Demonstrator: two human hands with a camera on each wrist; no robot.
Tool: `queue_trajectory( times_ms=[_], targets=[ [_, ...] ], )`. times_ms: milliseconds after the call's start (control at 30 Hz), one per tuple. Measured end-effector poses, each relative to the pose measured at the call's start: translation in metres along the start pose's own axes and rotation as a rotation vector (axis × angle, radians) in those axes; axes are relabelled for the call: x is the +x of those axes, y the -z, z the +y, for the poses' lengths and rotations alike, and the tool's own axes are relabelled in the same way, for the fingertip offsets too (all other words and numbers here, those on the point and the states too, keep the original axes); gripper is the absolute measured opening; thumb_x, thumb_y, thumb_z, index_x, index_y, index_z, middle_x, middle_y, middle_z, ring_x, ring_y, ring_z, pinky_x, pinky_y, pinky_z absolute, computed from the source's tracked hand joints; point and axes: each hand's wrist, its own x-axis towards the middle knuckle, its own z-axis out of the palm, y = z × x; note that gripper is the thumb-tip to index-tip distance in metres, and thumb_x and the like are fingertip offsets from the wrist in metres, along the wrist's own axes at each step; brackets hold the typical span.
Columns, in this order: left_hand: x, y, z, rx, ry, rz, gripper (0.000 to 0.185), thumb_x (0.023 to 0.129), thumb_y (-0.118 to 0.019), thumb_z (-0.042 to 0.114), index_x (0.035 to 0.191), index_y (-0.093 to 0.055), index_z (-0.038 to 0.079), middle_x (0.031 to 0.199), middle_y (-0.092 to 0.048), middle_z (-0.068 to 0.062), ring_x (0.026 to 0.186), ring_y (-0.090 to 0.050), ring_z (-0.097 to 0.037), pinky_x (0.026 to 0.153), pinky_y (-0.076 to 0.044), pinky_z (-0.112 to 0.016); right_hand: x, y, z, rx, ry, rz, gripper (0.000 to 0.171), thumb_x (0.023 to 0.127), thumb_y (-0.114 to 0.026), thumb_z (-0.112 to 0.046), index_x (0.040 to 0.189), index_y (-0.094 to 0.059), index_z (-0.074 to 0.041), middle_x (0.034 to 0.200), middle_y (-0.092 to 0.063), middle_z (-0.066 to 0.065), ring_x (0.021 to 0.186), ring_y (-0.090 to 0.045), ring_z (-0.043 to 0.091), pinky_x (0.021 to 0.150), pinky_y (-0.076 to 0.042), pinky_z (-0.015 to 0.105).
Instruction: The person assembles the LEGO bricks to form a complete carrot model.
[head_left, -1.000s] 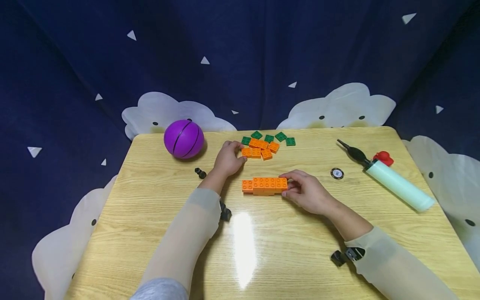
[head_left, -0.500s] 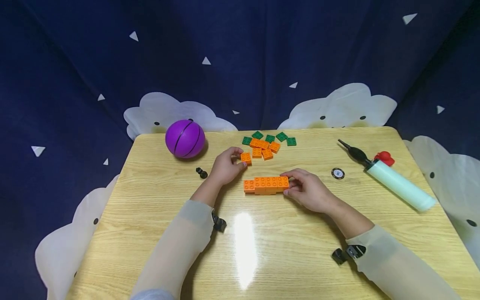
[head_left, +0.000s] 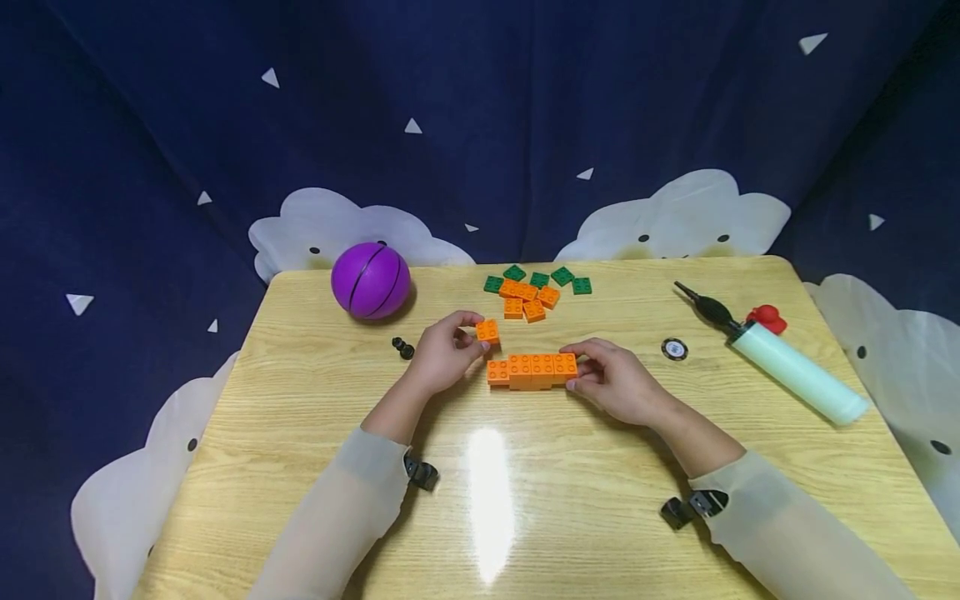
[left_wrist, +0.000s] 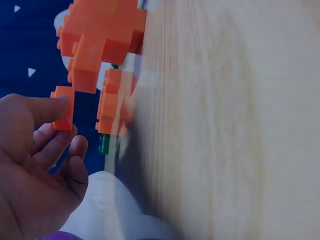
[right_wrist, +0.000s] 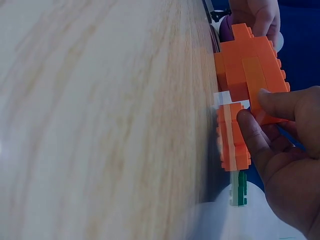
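your left hand (head_left: 442, 354) pinching single orange brick (head_left: 487, 332), just off 10 o'clock end of orange block row (head_left: 532, 370). right hand (head_left: 611, 383) pinching row's 3 o'clock end. wrist cams miss purple ball (head_left: 371, 281), pump (head_left: 780, 357); head view shows them. loose pile (head_left: 534, 289) at 12: five green, about four orange.

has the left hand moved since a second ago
Yes. The left hand, pinching a small orange brick, has pulled back from the loose brick pile toward the person, and is now near the left end of the orange brick row.
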Motion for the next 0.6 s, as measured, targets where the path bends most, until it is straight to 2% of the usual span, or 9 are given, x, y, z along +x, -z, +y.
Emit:
queue_trajectory(
  times_ms=[233,467,600],
  targets=[
    [-0.019,0.006,0.006,0.013,-0.049,-0.013,0.037,0.095,-0.078,0.025,0.13,-0.066,0.022,0.125,-0.064,0.003,0.099,-0.061,-0.019,0.079,-0.053,-0.039,-0.001,0.001,-0.001,0.003,-0.003,0.004,0.047,0.092,-0.079,-0.008,0.137,-0.064,-0.011,0.113,-0.063,0.002,0.093,-0.064,0.016,0.078,-0.058,0.031],
    [-0.036,0.007,0.008,-0.003,-0.076,-0.033,0.04,0.094,-0.079,0.024,0.131,-0.067,0.024,0.117,-0.066,0.003,0.096,-0.061,-0.02,0.074,-0.053,-0.039,-0.001,-0.001,0.0,0.007,-0.002,0.004,0.047,0.093,-0.079,-0.008,0.138,-0.064,-0.012,0.111,-0.063,0.001,0.093,-0.064,0.015,0.079,-0.057,0.029],
    [-0.041,0.005,0.005,-0.004,-0.116,-0.055,0.04,0.093,-0.08,0.021,0.132,-0.068,0.022,0.12,-0.067,0.006,0.1,-0.061,-0.019,0.081,-0.054,-0.038,-0.002,-0.002,0.0,0.012,-0.008,0.005,0.047,0.093,-0.079,-0.008,0.137,-0.064,-0.011,0.111,-0.063,0.001,0.092,-0.063,0.015,0.078,-0.057,0.029]
  ],
)
